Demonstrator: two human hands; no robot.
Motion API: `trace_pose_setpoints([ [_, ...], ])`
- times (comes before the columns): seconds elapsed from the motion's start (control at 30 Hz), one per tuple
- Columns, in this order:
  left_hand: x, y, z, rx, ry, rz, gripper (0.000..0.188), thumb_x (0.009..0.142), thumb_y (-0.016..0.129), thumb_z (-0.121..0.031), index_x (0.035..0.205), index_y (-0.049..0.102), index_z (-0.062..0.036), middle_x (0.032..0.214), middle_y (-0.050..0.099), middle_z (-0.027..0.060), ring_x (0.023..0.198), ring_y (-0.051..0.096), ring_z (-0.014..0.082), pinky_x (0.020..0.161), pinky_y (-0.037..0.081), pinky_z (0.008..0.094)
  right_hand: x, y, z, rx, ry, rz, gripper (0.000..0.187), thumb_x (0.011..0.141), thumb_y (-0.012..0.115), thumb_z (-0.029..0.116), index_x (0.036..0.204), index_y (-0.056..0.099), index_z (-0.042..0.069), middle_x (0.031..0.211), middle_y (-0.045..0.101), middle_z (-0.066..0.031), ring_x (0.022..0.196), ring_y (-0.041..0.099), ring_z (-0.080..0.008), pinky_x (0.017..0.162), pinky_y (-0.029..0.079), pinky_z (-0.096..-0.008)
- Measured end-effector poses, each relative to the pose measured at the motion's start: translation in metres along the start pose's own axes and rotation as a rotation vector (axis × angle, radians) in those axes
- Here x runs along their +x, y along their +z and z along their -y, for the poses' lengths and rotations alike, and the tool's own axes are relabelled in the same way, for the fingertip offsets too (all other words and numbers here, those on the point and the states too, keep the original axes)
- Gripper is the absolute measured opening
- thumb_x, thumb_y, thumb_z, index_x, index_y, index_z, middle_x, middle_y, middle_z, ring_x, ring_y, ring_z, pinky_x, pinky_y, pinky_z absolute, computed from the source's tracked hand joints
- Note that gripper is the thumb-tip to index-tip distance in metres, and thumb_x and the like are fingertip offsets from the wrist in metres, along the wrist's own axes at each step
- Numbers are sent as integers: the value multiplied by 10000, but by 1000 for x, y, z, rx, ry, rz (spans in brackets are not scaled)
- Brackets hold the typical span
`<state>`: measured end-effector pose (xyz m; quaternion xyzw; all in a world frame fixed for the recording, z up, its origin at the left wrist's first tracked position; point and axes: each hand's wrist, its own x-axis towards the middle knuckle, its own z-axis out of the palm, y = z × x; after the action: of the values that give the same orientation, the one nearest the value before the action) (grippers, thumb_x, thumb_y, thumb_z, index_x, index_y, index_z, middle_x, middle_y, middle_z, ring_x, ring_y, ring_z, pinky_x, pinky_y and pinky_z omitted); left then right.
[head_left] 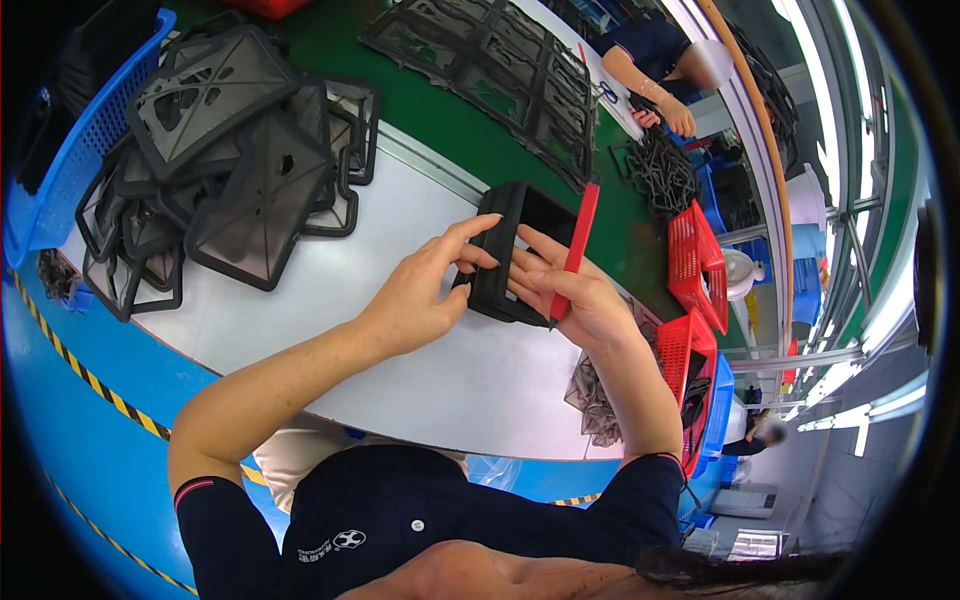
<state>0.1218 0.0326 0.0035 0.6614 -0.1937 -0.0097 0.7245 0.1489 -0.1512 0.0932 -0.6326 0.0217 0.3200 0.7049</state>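
A stack of black, rectangular rubber-like frames is upright over the white tabletop, in front of me. My left hand grips its left side, thumb low and fingers over the upper edge. On the other side is my right hand, palm up, its fingers reaching into the opening. A long, slim red tool with a dark pointed lower end is tucked in that hand by the thumb; its exact kind is unclear. My right fingertips are partly hidden by the frames.
To the left lies a heap of black frames with thin grey webs, beside a blue basket. A webbed black sheet lies on the green surface. Red baskets and thin grey scraps are at right. A co-worker works across the table.
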Motion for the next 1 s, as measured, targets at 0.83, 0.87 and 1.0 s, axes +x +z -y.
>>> trace_pose_setpoints([
  [0.83,-139,-76,-33,194,-620,1146,284,857,557,-267,1117,604,-166,874,678,55,816,651,205,703,488,325,-5,-4,-4,-3,-8,-22,697,840,472,-14,1413,82,-85,1402,296,-287,1268,405,-317,1032,348,-352],
  [0.87,-174,-80,-14,283,-638,1080,259,859,536,-270,1069,617,-142,880,680,60,816,654,222,707,490,336,-4,-2,-5,-10,-13,-6,696,841,472,-14,1412,81,-88,1402,295,-288,1268,405,-317,1032,347,-354],
  [1.0,-318,-47,60,979,-1001,1368,313,863,523,-282,1120,614,-129,964,678,91,921,645,257,807,486,374,3,-1,-3,-16,-12,21,693,845,475,-9,1409,82,-92,1404,292,-289,1273,398,-322,1038,340,-359],
])
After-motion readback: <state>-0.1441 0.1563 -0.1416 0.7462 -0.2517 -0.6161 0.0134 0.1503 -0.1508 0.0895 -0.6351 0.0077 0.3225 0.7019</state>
